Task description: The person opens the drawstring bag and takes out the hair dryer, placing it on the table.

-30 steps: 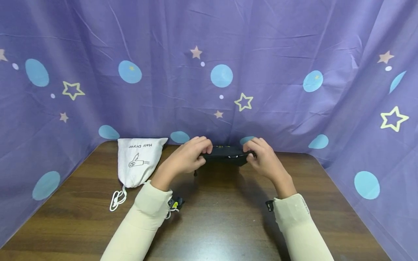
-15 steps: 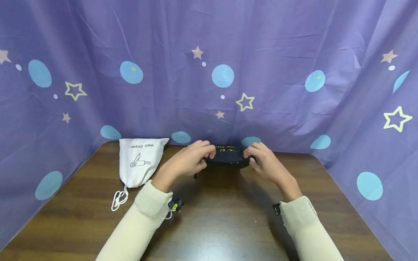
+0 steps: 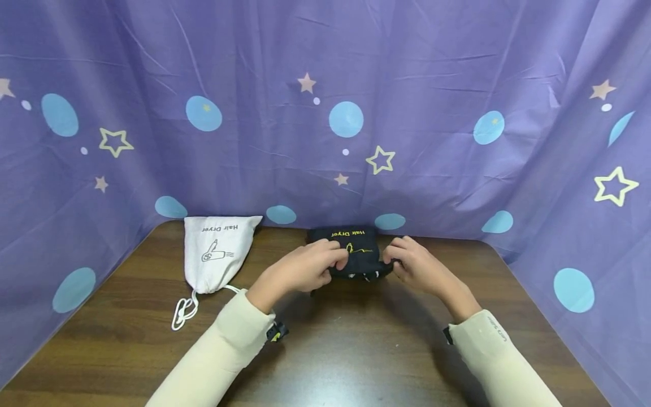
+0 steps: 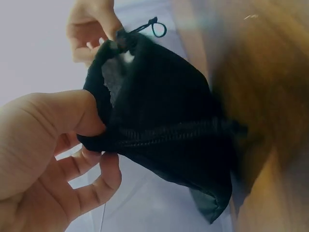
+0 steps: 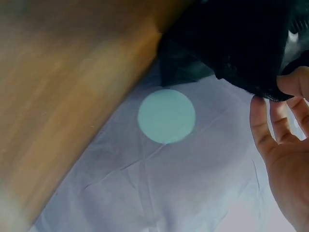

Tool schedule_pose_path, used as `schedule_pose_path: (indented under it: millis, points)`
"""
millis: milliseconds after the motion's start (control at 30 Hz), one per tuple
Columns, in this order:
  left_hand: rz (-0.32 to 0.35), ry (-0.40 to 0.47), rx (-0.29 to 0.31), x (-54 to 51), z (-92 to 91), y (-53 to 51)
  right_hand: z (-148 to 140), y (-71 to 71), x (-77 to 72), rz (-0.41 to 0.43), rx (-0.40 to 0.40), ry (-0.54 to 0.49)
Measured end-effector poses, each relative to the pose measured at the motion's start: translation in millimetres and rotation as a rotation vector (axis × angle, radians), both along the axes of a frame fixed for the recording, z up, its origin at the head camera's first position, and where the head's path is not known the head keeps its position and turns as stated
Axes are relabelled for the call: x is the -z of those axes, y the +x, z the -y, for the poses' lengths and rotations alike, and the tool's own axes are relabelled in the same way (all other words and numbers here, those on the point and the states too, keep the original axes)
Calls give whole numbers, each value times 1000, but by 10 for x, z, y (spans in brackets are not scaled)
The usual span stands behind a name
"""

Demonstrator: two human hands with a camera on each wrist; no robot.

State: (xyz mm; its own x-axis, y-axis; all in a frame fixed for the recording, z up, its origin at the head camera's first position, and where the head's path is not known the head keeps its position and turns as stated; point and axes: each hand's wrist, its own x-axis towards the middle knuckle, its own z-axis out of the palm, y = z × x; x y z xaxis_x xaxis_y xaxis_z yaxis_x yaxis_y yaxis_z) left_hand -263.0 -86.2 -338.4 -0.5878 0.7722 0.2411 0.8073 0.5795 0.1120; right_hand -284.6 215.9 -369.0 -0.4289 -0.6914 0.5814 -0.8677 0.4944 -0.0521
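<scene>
A black drawstring pouch [image 3: 356, 261] with yellow "Hair Dryer" lettering is at the far middle of the table in the head view. My left hand [image 3: 310, 265] pinches one side of its mouth between thumb and fingers. On the other side, my right hand [image 3: 419, 265] pinches the opposite edge of the mouth. In the left wrist view the pouch [image 4: 164, 92] has its mouth partly open, with a cord loop at one corner. Something pale shows inside, too little to identify. The right wrist view has the right-hand fingers [image 5: 263, 123] gripping the hem.
A white drawstring bag [image 3: 218, 249] printed "Hair Dryer" lies at the left back, its white cord [image 3: 184, 311] trailing on the wooden table [image 3: 335, 350]. A purple curtain [image 3: 417, 186] with stars and circles hangs along the back and sides.
Both hands have drawn the pouch nearer and lower. Its lettered face has tipped into view, showing the yellow print. The white bag stays in place.
</scene>
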Motion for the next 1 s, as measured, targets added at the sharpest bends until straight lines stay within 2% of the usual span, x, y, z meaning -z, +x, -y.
schedule_pose_path:
  millis: [267, 500, 633, 833, 1000]
  points:
    - [48, -84, 12, 146, -117, 52, -36, 47, 148, 72, 4, 92]
    - [82, -104, 20, 201, -194, 77, -72, 36, 208, 75, -6, 135]
    - [83, -112, 44, 251, -242, 68, -107, 5, 248, 60, -7, 165]
    - [130, -108, 57, 312, -312, 58, -158, -30, 303, 87, 42, 195]
    - [141, -68, 90, 318, -319, 51, -128, 18, 267, 166, 95, 262]
